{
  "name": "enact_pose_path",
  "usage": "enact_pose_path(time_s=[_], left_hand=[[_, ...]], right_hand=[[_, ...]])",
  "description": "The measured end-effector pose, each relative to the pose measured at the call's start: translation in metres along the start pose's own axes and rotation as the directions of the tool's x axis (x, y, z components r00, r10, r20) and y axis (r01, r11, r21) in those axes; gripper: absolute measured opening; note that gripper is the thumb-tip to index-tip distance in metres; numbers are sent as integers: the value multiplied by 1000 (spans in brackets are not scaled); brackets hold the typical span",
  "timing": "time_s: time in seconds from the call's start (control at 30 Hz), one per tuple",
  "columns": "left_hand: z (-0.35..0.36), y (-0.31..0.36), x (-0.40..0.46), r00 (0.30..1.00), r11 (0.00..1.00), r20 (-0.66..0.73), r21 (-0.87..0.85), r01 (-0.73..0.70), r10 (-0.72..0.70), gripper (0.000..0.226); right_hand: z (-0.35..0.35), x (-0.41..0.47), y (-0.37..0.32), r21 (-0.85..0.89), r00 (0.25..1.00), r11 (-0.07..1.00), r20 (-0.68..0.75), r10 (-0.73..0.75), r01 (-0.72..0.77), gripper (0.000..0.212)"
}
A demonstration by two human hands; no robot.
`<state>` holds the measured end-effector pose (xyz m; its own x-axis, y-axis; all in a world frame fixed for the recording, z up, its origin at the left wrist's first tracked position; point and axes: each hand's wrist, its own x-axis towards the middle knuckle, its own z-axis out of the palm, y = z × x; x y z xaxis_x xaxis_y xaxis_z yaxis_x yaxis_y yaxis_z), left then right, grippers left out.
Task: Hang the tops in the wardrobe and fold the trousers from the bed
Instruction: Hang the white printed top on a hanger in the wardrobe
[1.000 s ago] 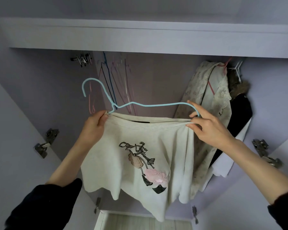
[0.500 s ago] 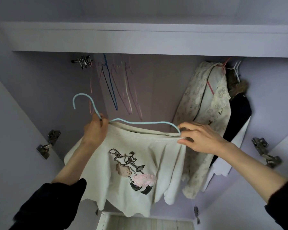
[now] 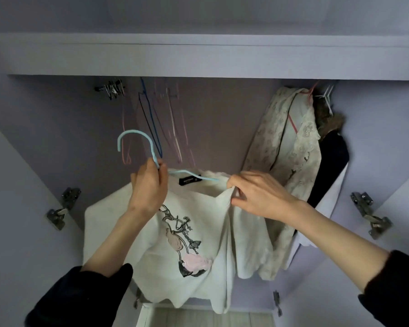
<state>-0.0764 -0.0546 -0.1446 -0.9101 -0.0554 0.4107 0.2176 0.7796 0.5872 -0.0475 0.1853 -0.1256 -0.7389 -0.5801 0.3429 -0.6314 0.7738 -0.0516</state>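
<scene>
Label (image 3: 190, 180) at the neck of the cream top (image 3: 175, 256): black, wording too small to read. Top bears a pink and grey figure print and hangs on a light-blue hanger (image 3: 137, 147), held before the open wardrobe (image 3: 198, 57). Left hand (image 3: 149, 187) grips the hanger neck; right hand (image 3: 257, 197) pinches the shoulder fabric. Since half a second ago, the neckline has dropped, exposing the label.

Two hands (image 3: 149, 185), one top (image 3: 194, 246), one hanger (image 3: 137, 140).
</scene>
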Motion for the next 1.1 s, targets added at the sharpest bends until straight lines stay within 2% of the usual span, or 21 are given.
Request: enact_pose_path(time_s=[0.07, 0.1, 0.13, 0.17, 0.2, 0.23, 0.3, 0.37, 0.5, 0.6, 0.67, 0.8, 0.97, 1.1], left_hand=[[-7, 7, 1, 1000, 997, -17, -82, 5, -6, 13], [-10, 11, 1, 1000, 994, -15, -113, 3, -4, 14], [-12, 15, -1, 1000, 991, -3, -137, -5, 4, 14], [-13, 20, -2, 1000, 988, 12, -154, -19, 21, 13], [-12, 26, -3, 998, 985, 35, -167, -37, 43, 13], [-10, 31, -5, 996, 983, 67, -175, -53, 66, 12], [-4, 42, -7, 985, 980, 120, -174, -98, 120, 11], [3, 48, -8, 976, 974, 135, -173, -144, 169, 11], [5, 45, -6, 960, 955, 155, -223, -197, 235, 7], [2, 34, -5, 968, 954, 88, -212, -211, 233, 18], [1, 30, -5, 976, 958, 33, -199, -204, 215, 15], [2, 24, -5, 979, 967, 10, -162, -199, 203, 15], [-13, 6, 3, 991, 983, -33, -130, -130, 126, 15], [-9, 14, 5, 981, 971, -9, -135, -195, 195, 16]], right_hand=[[2, -4, 2, 146, 964, 969, 207, 166, -198, 44], [1, -4, 3, 225, 960, 945, 204, 193, -237, 47], [-2, -4, 4, 304, 969, 922, 122, 214, -241, 46], [-5, -1, 6, 338, 974, 919, -22, 226, -205, 42], [-7, 2, 6, 323, 964, 929, -128, 234, -183, 37], [-9, 7, 4, 297, 958, 937, -164, 237, -181, 36], [-6, 18, -5, 267, 967, 938, -69, 246, -220, 35], [3, 24, -17, 292, 969, 928, -16, 245, -229, 23], [9, 24, -22, 439, 930, 866, -154, 334, -238, 11], [1, 21, -13, 497, 895, 830, -205, 395, -253, 11], [-2, 16, -8, 504, 900, 828, -198, 388, -246, 12], [-6, 7, 2, 450, 900, 848, -184, 394, -279, 11], [-21, -7, 26, 396, 861, 863, -264, 435, -314, 12], [-22, -1, 21, 333, 899, 908, -265, 349, -255, 13]])
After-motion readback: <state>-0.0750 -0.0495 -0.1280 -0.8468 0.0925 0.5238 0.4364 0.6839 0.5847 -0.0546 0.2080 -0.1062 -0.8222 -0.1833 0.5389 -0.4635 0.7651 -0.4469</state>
